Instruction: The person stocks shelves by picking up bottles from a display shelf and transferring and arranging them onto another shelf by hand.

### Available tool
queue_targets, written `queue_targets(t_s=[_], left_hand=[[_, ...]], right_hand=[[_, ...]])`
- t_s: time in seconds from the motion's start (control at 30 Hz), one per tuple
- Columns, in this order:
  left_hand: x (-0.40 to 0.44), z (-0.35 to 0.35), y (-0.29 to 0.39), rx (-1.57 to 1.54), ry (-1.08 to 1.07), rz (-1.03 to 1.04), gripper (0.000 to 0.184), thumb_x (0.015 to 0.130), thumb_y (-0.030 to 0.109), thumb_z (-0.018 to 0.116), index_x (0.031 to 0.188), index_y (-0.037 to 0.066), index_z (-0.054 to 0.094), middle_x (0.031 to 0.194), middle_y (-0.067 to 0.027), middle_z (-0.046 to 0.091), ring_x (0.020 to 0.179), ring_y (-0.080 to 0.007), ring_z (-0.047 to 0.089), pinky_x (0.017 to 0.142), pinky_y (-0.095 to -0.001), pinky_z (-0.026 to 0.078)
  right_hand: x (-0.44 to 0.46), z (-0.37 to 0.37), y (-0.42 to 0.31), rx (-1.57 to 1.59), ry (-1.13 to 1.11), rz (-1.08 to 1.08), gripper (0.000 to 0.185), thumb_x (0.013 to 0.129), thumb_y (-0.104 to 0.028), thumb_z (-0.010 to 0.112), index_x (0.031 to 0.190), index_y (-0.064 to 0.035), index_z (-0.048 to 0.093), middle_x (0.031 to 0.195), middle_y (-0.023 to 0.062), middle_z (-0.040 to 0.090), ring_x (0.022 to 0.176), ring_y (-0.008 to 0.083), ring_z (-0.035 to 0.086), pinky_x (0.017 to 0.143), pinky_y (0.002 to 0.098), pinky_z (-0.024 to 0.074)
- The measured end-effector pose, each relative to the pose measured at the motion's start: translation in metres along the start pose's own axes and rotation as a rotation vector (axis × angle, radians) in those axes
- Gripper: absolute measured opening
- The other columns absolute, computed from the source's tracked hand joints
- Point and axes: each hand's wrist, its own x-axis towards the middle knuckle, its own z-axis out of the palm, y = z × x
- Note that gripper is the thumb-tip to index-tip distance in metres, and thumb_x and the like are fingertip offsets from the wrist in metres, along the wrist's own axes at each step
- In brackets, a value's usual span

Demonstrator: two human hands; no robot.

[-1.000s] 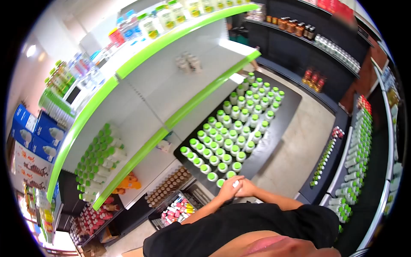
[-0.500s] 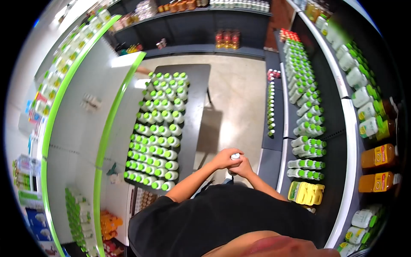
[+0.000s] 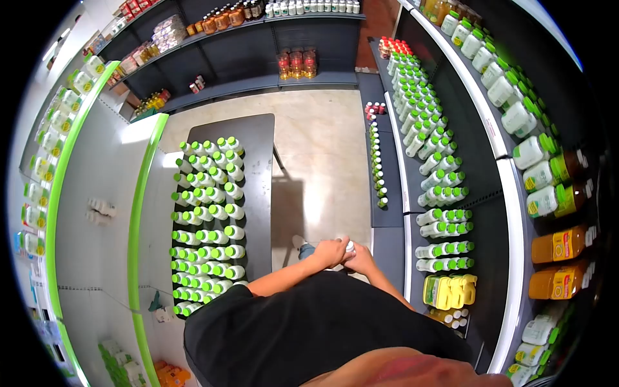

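In front of my body, my left hand [image 3: 330,252] and my right hand [image 3: 362,259] are closed together around a small white-capped bottle [image 3: 349,246]. Only its pale top shows between the fingers; my hands hide most of the rest. To the left, rows of white bottles with green caps [image 3: 234,233] stand on a dark table [image 3: 256,193]. Both hands are apart from that table and from the shelving on the right.
Along the right runs dark shelving [image 3: 387,258] with more green-capped bottles [image 3: 445,193], yellow jugs [image 3: 445,292] and amber bottles [image 3: 560,245]. A white shelf unit with a green edge [image 3: 137,226] stands at left. Concrete floor [image 3: 329,161] lies between.
My view has turned and shifted, so the table and right shelves appear farther left. My hands, still together around the bottle, sit slightly lower and to the left in view.
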Motion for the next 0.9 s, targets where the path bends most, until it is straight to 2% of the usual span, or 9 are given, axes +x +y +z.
queue_targets(t_s=[0.1,0.23,0.4,0.5,0.6,0.63,0.73,0.83,0.9], left_hand=[[0.032,-0.023,-0.036,0.051,-0.049,-0.032,0.060,0.094,0.061,0.047,0.112,0.003,0.051,0.093,-0.0223,0.069,0.086,-0.0394,0.068,0.073,-0.0489,0.054],[0.062,-0.061,-0.097,0.089,-0.077,-0.079,0.066,0.086,0.067,0.053,0.106,0.005,0.063,0.092,-0.0199,0.071,0.087,-0.0364,0.070,0.073,-0.0486,0.055],[0.076,-0.065,-0.214,-0.404,-0.199,-0.115,0.072,0.086,0.071,0.053,0.113,0.006,0.069,0.109,-0.0182,0.070,0.106,-0.0395,0.064,0.091,-0.0448,0.048],[0.079,-0.040,-0.275,-0.627,-0.128,-0.075,0.058,0.091,0.063,0.057,0.099,0.007,0.071,0.091,-0.0139,0.071,0.084,-0.0261,0.067,0.075,-0.0397,0.050],[0.091,-0.019,-0.319,-0.896,-0.449,-0.300,0.055,0.091,0.062,0.059,0.090,0.008,0.070,0.076,-0.0035,0.062,0.067,-0.0139,0.055,0.062,-0.0313,0.044],[0.093,-0.015,-0.324,-1.001,-0.448,-0.286,0.054,0.092,0.063,0.057,0.088,0.010,0.068,0.070,0.0026,0.053,0.060,-0.0098,0.043,0.056,-0.0268,0.036],[0.111,-0.025,-0.320,-1.116,-0.382,-0.386,0.054,0.094,0.061,0.056,0.101,0.009,0.070,0.077,-0.0001,0.058,0.066,-0.0105,0.048,0.060,-0.0272,0.039],[0.155,-0.030,-0.336,-1.147,-0.246,-0.427,0.056,0.094,0.060,0.056,0.111,0.009,0.070,0.087,-0.0030,0.063,0.074,-0.0122,0.053,0.067,-0.0280,0.043],[0.180,-0.052,-0.354,-1.111,-0.234,-0.473,0.059,0.094,0.060,0.056,0.116,0.007,0.070,0.094,-0.0050,0.065,0.080,-0.0138,0.055,0.072,-0.0291,0.046]], right_hand=[[0.045,0.012,-0.002,0.045,0.024,0.013,0.041,0.065,-0.030,0.078,0.095,-0.0044,0.064,0.088,0.0203,0.070,0.086,0.0417,0.067,0.078,0.0464,0.0535],[0.121,0.016,-0.014,-0.085,-0.275,0.043,0.043,0.062,-0.031,0.080,0.095,-0.0079,0.066,0.089,0.0176,0.071,0.086,0.0393,0.067,0.078,0.0452,0.0538],[0.215,0.050,-0.026,-0.289,-0.438,-0.152,0.050,0.063,-0.041,0.077,0.105,-0.0147,0.067,0.095,0.0151,0.071,0.089,0.0376,0.067,0.081,0.0443,0.0543],[0.256,0.086,-0.014,-0.256,-0.513,-0.186,0.051,0.065,-0.040,0.078,0.106,-0.0131,0.066,0.097,0.0168,0.071,0.089,0.0358,0.068,0.081,0.0433,0.0540],[0.282,0.107,0.000,-0.309,-0.609,-0.076,0.055,0.067,-0.043,0.078,0.111,-0.0129,0.065,0.102,0.0157,0.071,0.095,0.0341,0.068,0.084,0.0430,0.0535],[0.295,0.115,0.018,-0.279,-0.660,-0.072,0.059,0.067,-0.046,0.078,0.113,-0.0116,0.065,0.106,0.0165,0.071,0.099,0.0346,0.067,0.086,0.0430,0.0527],[0.337,0.101,0.043,-0.262,-0.761,-0.026,0.068,0.070,-0.055,0.077,0.118,-0.0088,0.064,0.113,0.0174,0.070,0.108,0.0335,0.066,0.091,0.0411,0.0501],[0.392,0.091,0.062,-0.091,-0.803,0.005,0.069,0.071,-0.055,0.076,0.121,-0.0089,0.065,0.115,0.0174,0.069,0.109,0.0327,0.065,0.093,0.0401,0.0489],[0.439,0.076,0.048,-0.176,-0.847,-0.053,0.069,0.073,-0.050,0.078,0.124,-0.0056,0.063,0.118,0.0182,0.068,0.112,0.0322,0.063,0.097,0.0396,0.0472]])
